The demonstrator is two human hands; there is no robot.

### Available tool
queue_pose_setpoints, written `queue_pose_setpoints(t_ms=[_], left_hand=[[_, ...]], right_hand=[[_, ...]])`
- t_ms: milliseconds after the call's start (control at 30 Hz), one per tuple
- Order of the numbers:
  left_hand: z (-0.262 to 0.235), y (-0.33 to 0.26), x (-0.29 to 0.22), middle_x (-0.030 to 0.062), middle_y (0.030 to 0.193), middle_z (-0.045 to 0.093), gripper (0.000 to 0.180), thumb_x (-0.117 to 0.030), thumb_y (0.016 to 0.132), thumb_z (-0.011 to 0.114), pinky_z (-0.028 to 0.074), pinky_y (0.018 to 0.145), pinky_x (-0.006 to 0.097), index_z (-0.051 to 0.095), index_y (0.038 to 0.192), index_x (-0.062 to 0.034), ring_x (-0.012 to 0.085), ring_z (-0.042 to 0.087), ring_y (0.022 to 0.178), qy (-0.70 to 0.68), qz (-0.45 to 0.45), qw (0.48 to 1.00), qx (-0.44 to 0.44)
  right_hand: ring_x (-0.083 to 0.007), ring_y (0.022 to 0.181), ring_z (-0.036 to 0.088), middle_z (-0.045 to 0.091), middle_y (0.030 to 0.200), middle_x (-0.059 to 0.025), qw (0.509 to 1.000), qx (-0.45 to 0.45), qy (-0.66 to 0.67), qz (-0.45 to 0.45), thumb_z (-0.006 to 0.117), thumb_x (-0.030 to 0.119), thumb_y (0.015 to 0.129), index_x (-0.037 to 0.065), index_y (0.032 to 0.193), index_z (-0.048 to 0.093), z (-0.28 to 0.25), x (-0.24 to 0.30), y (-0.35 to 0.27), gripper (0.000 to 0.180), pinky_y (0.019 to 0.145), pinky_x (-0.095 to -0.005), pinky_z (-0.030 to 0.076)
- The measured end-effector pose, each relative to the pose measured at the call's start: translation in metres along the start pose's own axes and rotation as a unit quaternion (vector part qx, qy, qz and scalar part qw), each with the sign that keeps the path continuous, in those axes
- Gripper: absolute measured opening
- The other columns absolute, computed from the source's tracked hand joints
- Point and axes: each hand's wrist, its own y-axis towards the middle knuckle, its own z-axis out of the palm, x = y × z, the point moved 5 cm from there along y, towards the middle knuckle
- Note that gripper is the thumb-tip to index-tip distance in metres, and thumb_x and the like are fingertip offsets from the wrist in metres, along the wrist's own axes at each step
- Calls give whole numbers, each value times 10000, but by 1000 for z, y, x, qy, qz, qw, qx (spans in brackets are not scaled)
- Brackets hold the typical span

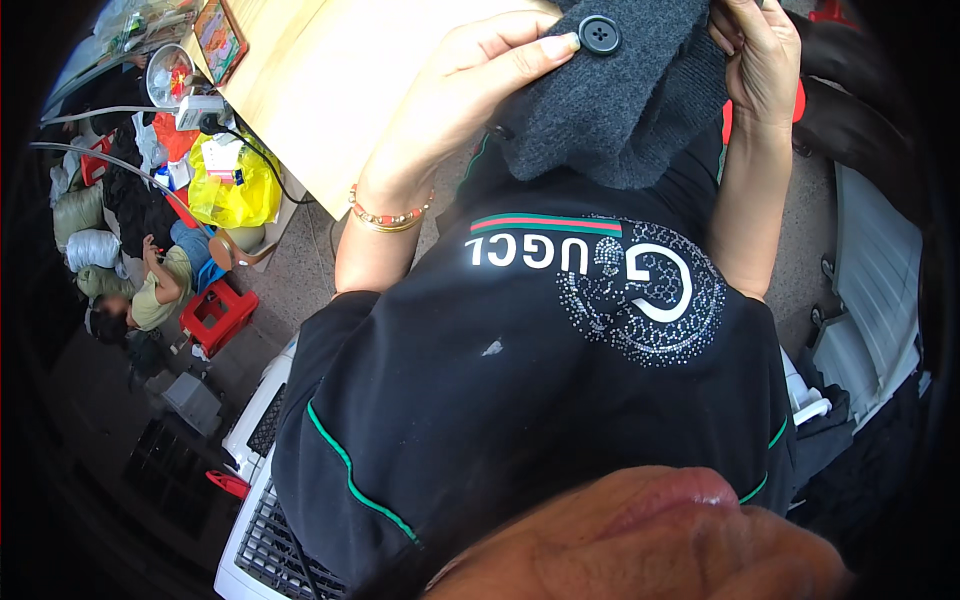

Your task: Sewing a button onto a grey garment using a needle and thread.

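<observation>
A dark grey knit garment (620,120) hangs between my two hands at the top of the view, over my lap. My left hand (480,75) pinches its upper left edge, with the thumb tip right beside a large black four-hole button (599,35). My right hand (765,65) grips the garment's upper right side, fingers bent round the fabric. The upper part of the knit runs out of the picture, so its whole shape cannot be told. Part of a second dark button shows faintly at its left edge.
A pale wooden table (310,90) lies ahead to the left, with a phone (220,42) and a clear plastic cup (172,76). A yellow plastic bag (235,185) sits beside its edge. Another person (165,285) sits farther left near a red stool (218,315). A grey plastic bin (875,260) stands right.
</observation>
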Motion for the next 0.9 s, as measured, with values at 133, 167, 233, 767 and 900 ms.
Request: queue_pose_setpoints(t_ms=[133, 167, 233, 767, 900], left_hand=[[2, 3, 2, 91, 1122, 698, 315, -191, 1011, 558, 511, 889, 237, 625, 1231, 24, 124, 663, 997, -4, 9, 1000, 1], [3, -1, -1, 91, 1122, 698, 315, -191, 1011, 558, 511, 889, 237, 625, 1231, 24, 124, 663, 997, -5, 6, 1000, -2], [2, -13, -23, 5, 993, 670, 279, -91, 955, 653, 488, 730, 194, 629, 1211, 17, 64, 609, 846, 135, 6, 983, -121], [-9, -10, 16, 192, 1138, 681, 403, -227, 1047, 484, 612, 762, 310, 519, 1336, 51, 227, 705, 947, -60, -139, 985, 77], [-5, -10, 25, 177, 1169, 672, 396, -230, 1019, 531, 581, 840, 365, 539, 1341, 1, 269, 676, 1027, -38, -194, 978, 70]], right_hand=[[5, 436, 282, 428, 607, 109, 1000, -16, 10, 1, 697, 158, 916, 104, 841, 600, -2, 0, -1, 134, 405, -190, 208], [5, 435, 282, 427, 606, 110, 1000, -22, 18, 3, 697, 157, 917, 104, 842, 601, -4, -1, 0, 133, 405, -190, 208], [5, 433, 276, 404, 600, 118, 999, -40, 28, 11, 702, 174, 916, 127, 837, 587, -8, -4, 2, 148, 405, -189, 196], [-5, 437, 269, 362, 589, 124, 995, -78, 43, 38, 688, 210, 928, 175, 817, 539, -18, -16, 14, 189, 409, -193, 170], [-6, 448, 280, 403, 619, 118, 997, -60, 29, 27, 688, 198, 926, 151, 849, 566, -26, -20, 9, 152, 415, -190, 188]])
